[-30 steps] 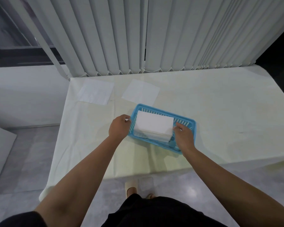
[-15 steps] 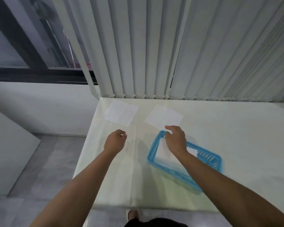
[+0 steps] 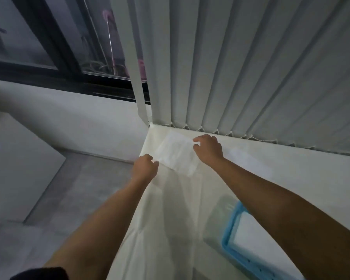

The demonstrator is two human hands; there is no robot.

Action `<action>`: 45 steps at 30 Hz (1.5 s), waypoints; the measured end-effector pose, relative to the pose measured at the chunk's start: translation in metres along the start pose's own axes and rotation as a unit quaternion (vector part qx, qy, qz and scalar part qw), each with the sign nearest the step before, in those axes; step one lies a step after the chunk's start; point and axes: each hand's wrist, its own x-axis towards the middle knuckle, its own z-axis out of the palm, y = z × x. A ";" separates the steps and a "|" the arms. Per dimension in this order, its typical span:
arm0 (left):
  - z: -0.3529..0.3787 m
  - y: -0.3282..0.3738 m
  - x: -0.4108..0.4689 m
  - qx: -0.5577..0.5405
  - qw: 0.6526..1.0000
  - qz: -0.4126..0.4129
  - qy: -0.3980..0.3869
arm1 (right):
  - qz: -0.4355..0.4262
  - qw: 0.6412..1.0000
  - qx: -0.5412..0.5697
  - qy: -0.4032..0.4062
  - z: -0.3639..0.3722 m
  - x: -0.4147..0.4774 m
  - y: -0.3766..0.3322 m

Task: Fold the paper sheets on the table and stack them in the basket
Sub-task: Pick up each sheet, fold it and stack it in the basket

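Reached away from the basket (image 3: pixel 230 237) since a moment ago, up to the far left corner of the surface (image 3: pixel 170 219). Pinches the near left corner of the paper sheet (image 3: pixel 176 156) with the left hand (image 3: pixel 144 166), fingers curled. Hooks the right hand (image 3: pixel 208 150) over the sheet's right edge, fingers bent: cannot tell whether gripping or only touching. Leaves a second sheet (image 3: pixel 249 158) flat just to the right, along the far edge under the blinds (image 3: pixel 251 67). Has the blue basket toward the near edge, below the right forearm, folded stack (image 3: pixel 257 237) inside.
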 end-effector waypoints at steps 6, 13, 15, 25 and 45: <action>0.008 0.000 0.040 -0.013 0.999 -0.031 -0.007 | -0.029 0.997 -0.043 -0.058 0.030 0.059 -0.032; 0.023 0.006 0.056 0.029 0.999 0.009 0.013 | -0.029 0.989 -0.097 -0.109 0.059 0.101 -0.050; 0.024 0.005 0.060 -0.003 1.000 -0.007 0.001 | -0.025 0.988 -0.103 -0.110 0.066 0.105 -0.050; 0.004 0.004 0.074 -0.010 0.998 0.038 -0.058 | -0.034 0.991 -0.045 -0.119 0.056 0.109 -0.033; -0.003 0.018 0.011 0.005 0.962 0.254 -0.097 | -0.249 0.940 -0.226 -0.058 0.012 0.048 0.006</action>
